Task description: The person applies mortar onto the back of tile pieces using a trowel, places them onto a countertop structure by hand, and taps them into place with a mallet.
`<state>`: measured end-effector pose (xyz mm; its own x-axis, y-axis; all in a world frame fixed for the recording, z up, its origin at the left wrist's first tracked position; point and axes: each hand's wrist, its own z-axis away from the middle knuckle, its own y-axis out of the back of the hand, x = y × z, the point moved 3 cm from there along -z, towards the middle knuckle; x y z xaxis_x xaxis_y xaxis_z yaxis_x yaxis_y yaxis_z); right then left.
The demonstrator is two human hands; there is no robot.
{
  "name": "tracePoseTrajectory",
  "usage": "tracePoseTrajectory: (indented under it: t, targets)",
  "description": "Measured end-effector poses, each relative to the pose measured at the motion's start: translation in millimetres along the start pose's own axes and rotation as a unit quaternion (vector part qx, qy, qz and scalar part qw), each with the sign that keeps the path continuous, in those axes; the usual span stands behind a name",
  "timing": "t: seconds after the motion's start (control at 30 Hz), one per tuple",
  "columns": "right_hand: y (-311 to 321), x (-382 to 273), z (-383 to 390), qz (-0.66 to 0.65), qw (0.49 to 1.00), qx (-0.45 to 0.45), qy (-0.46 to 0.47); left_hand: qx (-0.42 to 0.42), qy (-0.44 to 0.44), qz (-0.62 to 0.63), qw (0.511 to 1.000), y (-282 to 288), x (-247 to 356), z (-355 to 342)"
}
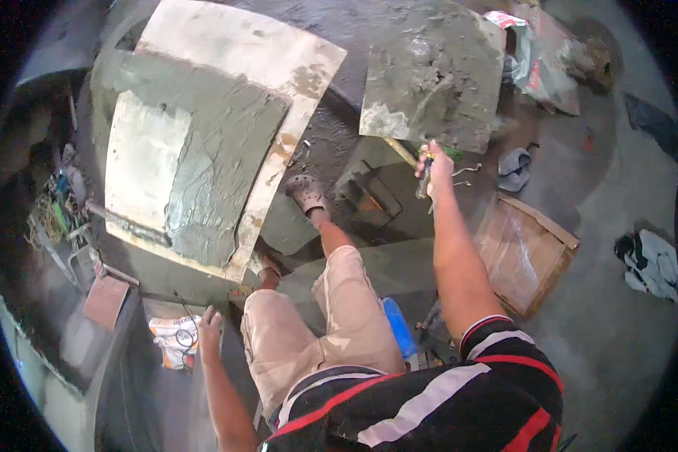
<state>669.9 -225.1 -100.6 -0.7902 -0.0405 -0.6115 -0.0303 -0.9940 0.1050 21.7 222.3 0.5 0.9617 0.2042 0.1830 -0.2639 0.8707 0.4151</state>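
Observation:
My right hand point(438, 172) is closed around a small hand tool with a yellow and black handle point(429, 161); its working end is too small to make out. Just beyond that hand lies a square board point(369, 124) heaped with wet grey mortar point(437, 75). Low on the left, my left hand point(210, 325) hangs with loosely apart fingers, nothing visible in it. Beside it are a white and orange bag point(175, 340) and a thin black cord point(182, 301). A large pale panel point(241, 34), partly coated in grey mortar point(218, 143), lies ahead on the left.
A cardboard box point(521, 256) sits to the right, below a grey cloth point(514, 169). Open bags point(539, 64) stand at the upper right. A metal straightedge point(132, 226) crosses the panel's near edge. Tangled cords point(56, 207) lie far left. My clog-shod foot point(306, 193) is beside the panel.

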Motion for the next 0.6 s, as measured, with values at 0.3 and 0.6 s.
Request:
tracePoseTrajectory:
  t: [0.3, 0.6]
  targets:
    - [-5.0, 25.4, 94.5, 0.121, 0.987, 0.071, 0.08, 0.005, -0.024, 0.025, 0.999, -8.3, -0.3, 3.8]
    - [-136.3, 172.5, 211.6, 0.378, 0.84, 0.025, 0.389, 0.003, -0.005, 0.122, 0.993, 18.0, -100.3, 16.2]
